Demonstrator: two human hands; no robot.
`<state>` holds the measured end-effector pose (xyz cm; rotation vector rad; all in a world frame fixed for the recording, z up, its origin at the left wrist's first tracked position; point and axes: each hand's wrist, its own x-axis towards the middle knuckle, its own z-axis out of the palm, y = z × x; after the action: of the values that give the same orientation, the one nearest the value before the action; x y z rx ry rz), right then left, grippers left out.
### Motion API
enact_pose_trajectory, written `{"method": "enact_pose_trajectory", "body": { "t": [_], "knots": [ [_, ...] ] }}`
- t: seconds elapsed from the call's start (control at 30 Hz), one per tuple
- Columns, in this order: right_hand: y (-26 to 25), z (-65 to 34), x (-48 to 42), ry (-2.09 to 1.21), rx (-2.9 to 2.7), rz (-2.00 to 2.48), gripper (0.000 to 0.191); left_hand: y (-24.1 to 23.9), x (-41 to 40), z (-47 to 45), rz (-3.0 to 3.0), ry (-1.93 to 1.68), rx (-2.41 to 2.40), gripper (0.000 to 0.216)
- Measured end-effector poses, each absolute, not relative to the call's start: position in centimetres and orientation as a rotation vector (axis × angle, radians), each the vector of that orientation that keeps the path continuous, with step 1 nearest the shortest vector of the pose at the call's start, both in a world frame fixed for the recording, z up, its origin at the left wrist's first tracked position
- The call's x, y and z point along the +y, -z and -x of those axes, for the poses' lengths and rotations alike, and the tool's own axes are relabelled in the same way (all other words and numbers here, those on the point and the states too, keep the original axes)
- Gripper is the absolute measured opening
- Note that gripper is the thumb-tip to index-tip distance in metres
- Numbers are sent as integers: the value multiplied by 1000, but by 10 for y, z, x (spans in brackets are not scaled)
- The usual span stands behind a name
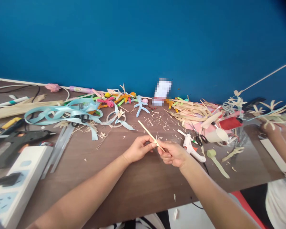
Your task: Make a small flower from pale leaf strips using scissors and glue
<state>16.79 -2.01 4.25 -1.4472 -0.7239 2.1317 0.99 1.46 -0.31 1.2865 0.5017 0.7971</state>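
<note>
My left hand [138,148] and my right hand [172,153] meet above the brown table [138,181], near its front edge. Both pinch a thin pale straw strip [147,132] that slants up and to the left from my fingers. The fingers of each hand are closed round the strip's lower end. A small pale piece sits at the pinch point, too small to make out.
A white glue gun [192,147] and scissors [200,139] lie right of my hands. Light blue ribbon [62,113], colourful pipe-cleaner figures [120,98], straw scraps [193,109], a black glue gun [19,141] and a white power strip [13,187] lie left. Another person's hand [270,127] holds straw flowers at right.
</note>
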Motion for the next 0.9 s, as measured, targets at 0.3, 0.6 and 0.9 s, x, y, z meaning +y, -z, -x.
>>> {"method": "enact_pose_trajectory", "body": {
  "t": [0.3, 0.6, 0.9],
  "knots": [
    [-63, -187, -12, -2114, -802, 1458, 41, 3, 15, -9, -1228, -789, 527, 24],
    [-60, -194, -16, -1580, -1106, 1695, 50, 4, 17, -13, -987, -830, 585, 27],
    [-43, -158, -23, -1219, -1505, 1790, 47, 0, 14, -10, -1197, -766, 592, 25]
  ]
}}
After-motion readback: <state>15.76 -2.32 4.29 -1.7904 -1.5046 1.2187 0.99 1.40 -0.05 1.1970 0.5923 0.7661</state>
